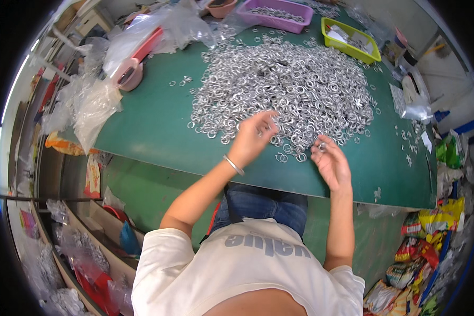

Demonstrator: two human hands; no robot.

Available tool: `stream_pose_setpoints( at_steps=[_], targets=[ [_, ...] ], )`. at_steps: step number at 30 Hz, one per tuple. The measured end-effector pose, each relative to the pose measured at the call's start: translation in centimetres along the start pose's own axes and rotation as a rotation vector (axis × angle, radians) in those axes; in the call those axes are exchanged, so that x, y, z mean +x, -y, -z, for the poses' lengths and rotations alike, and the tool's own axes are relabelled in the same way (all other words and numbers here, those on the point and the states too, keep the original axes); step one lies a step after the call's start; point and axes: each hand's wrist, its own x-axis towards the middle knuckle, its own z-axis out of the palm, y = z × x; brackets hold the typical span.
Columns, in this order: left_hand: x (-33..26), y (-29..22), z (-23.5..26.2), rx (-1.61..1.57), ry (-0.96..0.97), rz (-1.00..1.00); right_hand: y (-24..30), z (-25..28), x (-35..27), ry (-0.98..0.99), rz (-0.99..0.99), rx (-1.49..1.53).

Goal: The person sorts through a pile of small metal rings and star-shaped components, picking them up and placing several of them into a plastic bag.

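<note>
A wide heap of small silver metal rings (279, 79) covers the middle of the green table (158, 126). My left hand (254, 138), with a bangle on its wrist, is over the heap's near edge. Its fingers are curled together and slightly blurred, so whatever they hold cannot be made out. To its right, my right hand (333, 164) is turned partly palm up, its fingertips closed on a small metal ring (322, 147). A few loose rings (282, 157) lie on the table between the two hands, near the front edge.
Behind the heap stand a purple basket (274, 19) and a yellow-green basket (351, 43), both holding metal pieces. A pink scoop-like container (129, 75) and clear plastic bags (92, 110) occupy the left side. Colourful bags (432, 221) are piled beyond the right edge.
</note>
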Motion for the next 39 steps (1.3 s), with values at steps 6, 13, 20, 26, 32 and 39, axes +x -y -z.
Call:
stream_pose_setpoints(
  at_steps=[6,13,20,26,32,39],
  targets=[
    [-3.4,-1.8,-2.5,0.225,0.169,-0.324,-4.9,-5.2,0.4,-0.021,-0.226,0.033],
    [-3.7,-2.4,-1.3,0.213,0.059,-0.446,-5.0,-4.7,1.0,-0.056,-0.279,0.367],
    [-1.8,-2.5,5.1,-0.637,-0.113,-0.088,-1.6,-2.5,2.8,-0.046,-0.305,0.507],
    [-4.5,-7.4,14.0,-1.719,0.061,-0.39,7.0,-9.8,6.6,-0.195,0.046,-0.447],
    [-5.4,-4.9,17.5,-0.733,0.267,-0.594,16.8,-23.7,17.7,-0.052,0.923,-1.48],
    [-0.9,-3.8,19.1,-0.275,-0.073,-0.262,25.4,-32.2,27.7,-0.529,1.606,-2.141]
  ],
)
